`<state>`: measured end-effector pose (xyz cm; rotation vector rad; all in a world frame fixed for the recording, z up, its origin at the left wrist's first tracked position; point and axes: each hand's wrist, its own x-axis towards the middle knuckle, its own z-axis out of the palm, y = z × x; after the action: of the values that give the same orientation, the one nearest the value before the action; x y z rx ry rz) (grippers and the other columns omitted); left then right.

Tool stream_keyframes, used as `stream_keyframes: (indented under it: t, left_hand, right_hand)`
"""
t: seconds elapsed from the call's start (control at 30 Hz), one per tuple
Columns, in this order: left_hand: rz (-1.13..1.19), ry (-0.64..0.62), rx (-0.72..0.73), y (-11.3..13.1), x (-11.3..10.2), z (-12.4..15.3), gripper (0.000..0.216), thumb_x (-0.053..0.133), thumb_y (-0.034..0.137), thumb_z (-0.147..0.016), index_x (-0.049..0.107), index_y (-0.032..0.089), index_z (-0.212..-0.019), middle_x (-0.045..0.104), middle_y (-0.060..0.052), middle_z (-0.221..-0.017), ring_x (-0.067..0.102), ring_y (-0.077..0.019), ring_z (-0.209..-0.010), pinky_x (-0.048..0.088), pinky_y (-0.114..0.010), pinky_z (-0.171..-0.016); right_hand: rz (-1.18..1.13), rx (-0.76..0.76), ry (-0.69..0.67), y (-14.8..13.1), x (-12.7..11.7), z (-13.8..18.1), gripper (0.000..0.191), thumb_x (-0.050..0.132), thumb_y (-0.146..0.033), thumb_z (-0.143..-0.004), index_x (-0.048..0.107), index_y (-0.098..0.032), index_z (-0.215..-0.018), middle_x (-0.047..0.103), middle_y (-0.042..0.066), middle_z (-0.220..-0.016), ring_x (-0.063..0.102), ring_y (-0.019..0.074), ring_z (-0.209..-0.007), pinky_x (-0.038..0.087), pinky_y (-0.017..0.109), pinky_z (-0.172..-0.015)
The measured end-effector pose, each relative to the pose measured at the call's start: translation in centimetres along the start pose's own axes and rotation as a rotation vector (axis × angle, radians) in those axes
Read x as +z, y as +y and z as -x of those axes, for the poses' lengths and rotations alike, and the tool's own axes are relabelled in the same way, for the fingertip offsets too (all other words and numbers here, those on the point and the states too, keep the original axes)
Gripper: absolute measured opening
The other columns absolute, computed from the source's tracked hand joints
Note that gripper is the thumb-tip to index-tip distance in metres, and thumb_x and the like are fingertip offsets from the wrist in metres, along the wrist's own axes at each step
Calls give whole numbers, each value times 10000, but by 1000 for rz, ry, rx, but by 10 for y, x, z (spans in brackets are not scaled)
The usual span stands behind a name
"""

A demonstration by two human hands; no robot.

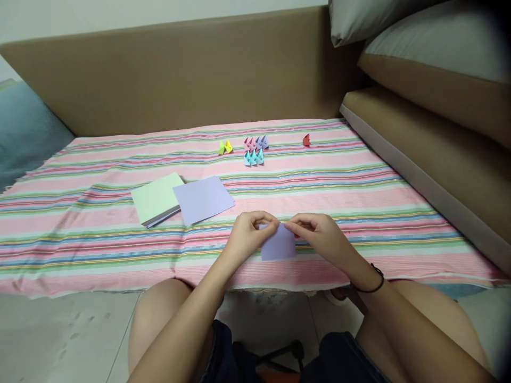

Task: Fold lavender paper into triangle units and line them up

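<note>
Surface: a striped cloth (359,181) in pink, green and blue bands is lying over a low padded platform, with a tan upholstered backrest (179,69) running behind it, tan cushions (439,159) stacking along the right side and a grey pillow (439,48) resting on top of them; pale floor tiles (59,335) are showing below the cloth's near edge. Left hand (249,234): it is reaching in from below with the forearm angling up and to the right, and its thumb and forefinger are closing together on the upper left corner of a folded lilac paper (279,247). Right hand (319,236): it is mirroring that pose from the other side, a black band (375,279) circling its wrist and its fingertips pinching the paper's upper right edge. The folded lilac paper is sitting between the two hands near the cloth's front edge, its lower part hanging free below the fingers. Further items: a pale green sheet (155,199) topping a small stack and a loose lilac sheet (203,199) are lying to the left, overlapping; well beyond the hands, yellow-green folded pieces (224,147), pink and purple folded pieces (255,142), blue folded pieces (253,157) and one red folded piece (306,140) are standing in a row.
</note>
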<state>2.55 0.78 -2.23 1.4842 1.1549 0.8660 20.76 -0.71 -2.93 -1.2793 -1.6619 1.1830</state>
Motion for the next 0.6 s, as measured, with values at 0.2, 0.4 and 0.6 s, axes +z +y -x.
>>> stream_keyframes:
  t: [0.2,0.4,0.6]
  left_hand:
    - [-102,-10,10,2,-3,-1,132,626,247,-714,693,136,-691,665,-27,-617,578,-129,-554,408,-211,-493]
    - [25,125,9,2,-19,-6,79,639,196,-690,664,122,-702,685,-44,-648,635,-148,-599,513,-256,-613]
    - [250,61,4,10,-11,-1,226,668,339,-750,646,123,-815,694,-58,-748,667,-162,-709,545,-281,-677]
  right_hand:
    - [44,-23,0,-1,-4,-2,251,587,-403,-828,681,-195,-725,655,26,-695,575,178,-672,445,285,-596]
    - [-71,3,146,1,-27,-6,232,660,-404,-762,690,-180,-709,661,32,-691,591,180,-676,467,292,-618]
    - [-377,82,248,9,-31,-8,213,701,-407,-739,714,-195,-746,686,29,-754,630,172,-692,526,302,-656]
